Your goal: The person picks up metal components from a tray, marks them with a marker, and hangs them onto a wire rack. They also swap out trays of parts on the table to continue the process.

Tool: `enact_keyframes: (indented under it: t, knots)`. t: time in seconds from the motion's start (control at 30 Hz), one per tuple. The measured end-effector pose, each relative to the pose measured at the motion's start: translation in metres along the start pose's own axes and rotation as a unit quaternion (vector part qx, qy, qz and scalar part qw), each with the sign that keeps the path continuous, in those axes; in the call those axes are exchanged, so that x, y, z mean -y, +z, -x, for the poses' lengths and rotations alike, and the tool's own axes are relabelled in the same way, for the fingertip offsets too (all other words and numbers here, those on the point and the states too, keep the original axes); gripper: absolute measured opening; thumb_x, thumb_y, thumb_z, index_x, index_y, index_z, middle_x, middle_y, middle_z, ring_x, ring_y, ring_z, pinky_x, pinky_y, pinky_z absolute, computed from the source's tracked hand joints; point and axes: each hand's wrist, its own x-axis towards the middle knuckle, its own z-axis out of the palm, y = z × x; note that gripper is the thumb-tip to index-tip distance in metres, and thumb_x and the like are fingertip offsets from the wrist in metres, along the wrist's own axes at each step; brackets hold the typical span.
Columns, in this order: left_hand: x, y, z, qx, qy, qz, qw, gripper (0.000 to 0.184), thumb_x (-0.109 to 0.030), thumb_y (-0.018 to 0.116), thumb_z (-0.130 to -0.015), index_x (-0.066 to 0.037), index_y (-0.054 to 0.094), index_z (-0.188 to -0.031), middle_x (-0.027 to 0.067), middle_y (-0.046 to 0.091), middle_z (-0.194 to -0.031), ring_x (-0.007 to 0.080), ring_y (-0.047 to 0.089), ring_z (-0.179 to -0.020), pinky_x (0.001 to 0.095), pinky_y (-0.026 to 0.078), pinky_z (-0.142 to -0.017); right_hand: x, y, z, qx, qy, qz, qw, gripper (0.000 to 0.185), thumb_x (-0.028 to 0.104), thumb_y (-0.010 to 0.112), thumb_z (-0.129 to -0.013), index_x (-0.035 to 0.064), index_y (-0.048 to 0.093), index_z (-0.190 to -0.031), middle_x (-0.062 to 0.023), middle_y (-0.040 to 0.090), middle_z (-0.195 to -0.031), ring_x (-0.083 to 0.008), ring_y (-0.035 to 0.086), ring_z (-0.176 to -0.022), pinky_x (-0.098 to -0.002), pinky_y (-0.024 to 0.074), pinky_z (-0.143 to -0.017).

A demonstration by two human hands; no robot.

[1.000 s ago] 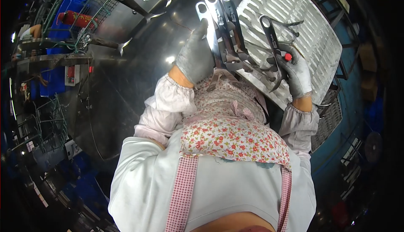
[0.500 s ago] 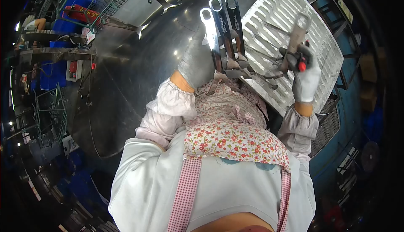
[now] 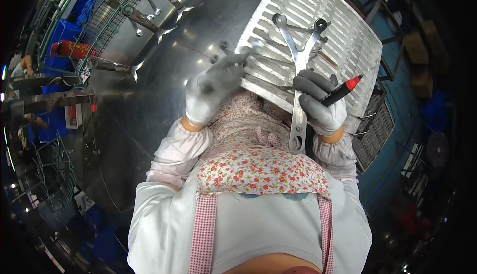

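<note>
My left hand [image 3: 211, 92], in a grey-white glove and blurred, is closed on metal tools, whose smeared ends [image 3: 254, 45] show past its fingers. How many it holds is unclear. In my gloved right hand [image 3: 320, 102] is a Y-shaped metal tool [image 3: 300, 60], its two round-ended prongs up and its slotted handle down over the apron. The same hand grips a black marker with a red end [image 3: 343, 91], slanting up to the right. Beneath and beyond both hands lies a ribbed metal tray [image 3: 343, 33] with more metal tools on it.
Several similar tools [image 3: 141, 19] rest at the upper left on the shiny metal table [image 3: 164, 75]. Behind them are a green wire basket [image 3: 107, 18], blue bins and a red object [image 3: 74, 49]. Parts of other people show at the far left. Brown boxes [image 3: 422, 85] stand at the right.
The tool in my right hand has turned over, forked end now up. My left hand has moved left and rotated; the upright slotted handles it held no longer show. The view has shifted.
</note>
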Motion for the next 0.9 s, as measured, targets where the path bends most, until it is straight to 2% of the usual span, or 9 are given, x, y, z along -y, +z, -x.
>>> enact_keyframes:
  t: [0.03,0.1,0.2,0.23,0.33,0.5,0.7,0.8,0.9]
  knots:
    - [-0.002,-0.006,0.000,0.049,0.033,-0.077,0.995,0.020,-0.004,0.069,-0.081,0.003,0.066,-0.099,0.0218,0.060,-0.117,0.0332,0.064,-0.100,0.0359,0.054,-0.085,0.000,-0.002,0.001,0.008,0.001,0.007,1.000,0.034,0.001,0.069,-0.065,0.0130,0.055,-0.095,-0.0113,0.068,-0.103,-0.0324,0.066,-0.092,-0.0393,0.0560,-0.069]
    - [-0.002,-0.010,-0.010,0.096,0.252,-0.264,0.926,0.029,-0.014,0.072,-0.062,-0.010,0.067,-0.090,0.0171,0.063,-0.113,0.0303,0.066,-0.085,0.0323,0.055,-0.068,0.001,-0.005,0.004,0.023,0.001,0.020,1.000,0.036,0.001,0.069,-0.067,0.0152,0.055,-0.097,-0.0119,0.068,-0.104,-0.0324,0.066,-0.092,-0.0387,0.0564,-0.069]
    - [-0.003,-0.018,-0.013,0.144,0.314,-0.360,0.867,0.032,-0.019,0.071,-0.058,-0.014,0.067,-0.089,0.0136,0.064,-0.111,0.0273,0.064,-0.079,0.0328,0.053,-0.061,0.002,-0.002,0.008,0.016,0.010,-0.018,1.000,0.036,-0.001,0.068,-0.067,0.0160,0.056,-0.097,-0.0118,0.068,-0.104,-0.0323,0.066,-0.093,-0.0384,0.0569,-0.069]
    - [0.000,-0.020,-0.014,0.143,0.339,-0.372,0.852,0.033,-0.019,0.070,-0.057,-0.016,0.066,-0.090,0.0102,0.064,-0.110,0.0266,0.063,-0.077,0.0336,0.053,-0.057,0.003,-0.003,0.008,0.032,0.047,-0.038,0.998,0.036,-0.001,0.068,-0.067,0.0158,0.056,-0.097,-0.0118,0.068,-0.104,-0.0324,0.066,-0.094,-0.0383,0.0571,-0.069]
    - [0.001,-0.026,-0.017,0.172,0.352,-0.395,0.831,0.033,-0.019,0.069,-0.059,-0.017,0.066,-0.091,0.0088,0.063,-0.111,0.0271,0.063,-0.081,0.0334,0.053,-0.057,0.008,-0.005,0.011,0.062,0.118,-0.081,0.988,0.036,-0.001,0.068,-0.067,0.0150,0.056,-0.097,-0.0119,0.068,-0.104,-0.0328,0.066,-0.094,-0.0381,0.0575,-0.069]
    - [0.006,-0.031,-0.025,0.206,0.375,-0.371,0.824,0.034,-0.013,0.067,-0.059,-0.015,0.065,-0.093,0.0074,0.062,-0.113,0.0269,0.062,-0.083,0.0331,0.053,-0.056,0.008,-0.004,0.006,0.048,0.086,-0.050,0.994,0.032,-0.002,0.068,-0.066,0.0115,0.056,-0.093,-0.0136,0.067,-0.103,-0.0336,0.065,-0.095,-0.0380,0.0576,-0.069]
    - [0.002,-0.035,-0.032,0.248,0.386,-0.393,0.797,0.034,-0.015,0.067,-0.057,-0.015,0.064,-0.092,0.0071,0.060,-0.118,0.0282,0.061,-0.088,0.0359,0.053,-0.063,0.002,0.004,0.005,-0.007,0.024,-0.009,1.000,0.030,-0.003,0.068,-0.065,0.0103,0.057,-0.090,-0.0145,0.068,-0.102,-0.0350,0.065,-0.095,-0.0405,0.0557,-0.074]
    - [0.004,-0.037,-0.032,0.250,0.379,-0.397,0.798,0.034,-0.016,0.068,-0.057,-0.016,0.065,-0.091,0.0050,0.060,-0.119,0.0283,0.060,-0.091,0.0360,0.053,-0.066,0.003,0.008,0.004,-0.033,0.057,-0.031,0.997,0.032,-0.003,0.068,-0.066,0.0119,0.058,-0.091,-0.0142,0.068,-0.102,-0.0348,0.065,-0.095,-0.0401,0.0552,-0.075]
    - [-0.002,-0.036,-0.036,0.258,0.382,-0.403,0.790,0.034,-0.017,0.067,-0.058,-0.016,0.066,-0.092,0.0034,0.059,-0.122,0.0279,0.060,-0.093,0.0351,0.054,-0.068,0.004,0.008,0.004,-0.040,0.053,0.015,0.998,0.032,-0.002,0.070,-0.065,0.0124,0.059,-0.091,-0.0140,0.068,-0.100,-0.0345,0.065,-0.096,-0.0419,0.0537,-0.075]
